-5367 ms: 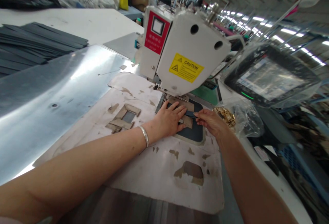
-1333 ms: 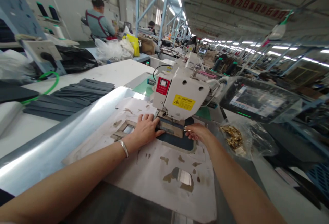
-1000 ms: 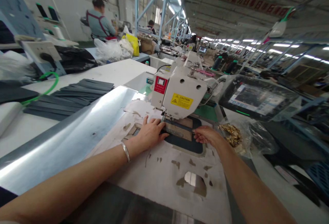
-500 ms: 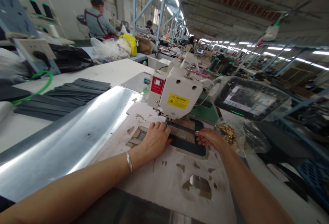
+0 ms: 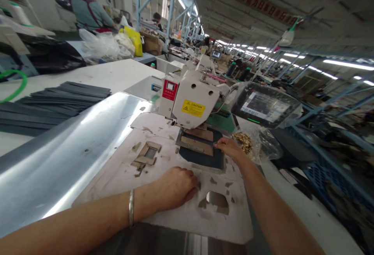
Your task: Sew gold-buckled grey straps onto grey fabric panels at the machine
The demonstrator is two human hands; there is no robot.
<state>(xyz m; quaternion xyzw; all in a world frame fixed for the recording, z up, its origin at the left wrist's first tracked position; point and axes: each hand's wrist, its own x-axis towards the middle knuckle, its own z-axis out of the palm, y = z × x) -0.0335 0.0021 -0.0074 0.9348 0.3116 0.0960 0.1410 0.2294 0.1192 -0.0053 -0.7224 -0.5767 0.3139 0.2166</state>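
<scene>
My left hand point(image 5: 177, 187) rests low over the white template sheet point(image 5: 117, 177), its fingers curled under, so anything inside them is hidden. At the clamp's right end, my right hand point(image 5: 230, 148) pinches the end of a narrow dark strip point(image 5: 201, 138). This strip lies within the metal clamp frame point(image 5: 191, 147), over a dark panel point(image 5: 201, 159). Above the frame's far left side stands the white head of the sewing machine point(image 5: 194, 91), with a yellow caution label. Its needle area is partly hidden.
Dark strips point(image 5: 52, 105) are stacked on the white table at left, beside a shiny metal plate point(image 5: 87, 146). To the right are a control screen point(image 5: 261, 105) and a plastic bag with gold-coloured hardware point(image 5: 244, 142). A person point(image 5: 89, 11) sits farther back.
My left hand has left the strip beneath the machine head and moved down toward me, its fingers now curled. My right hand keeps its pinch at the strip's end. The view has shifted slightly.
</scene>
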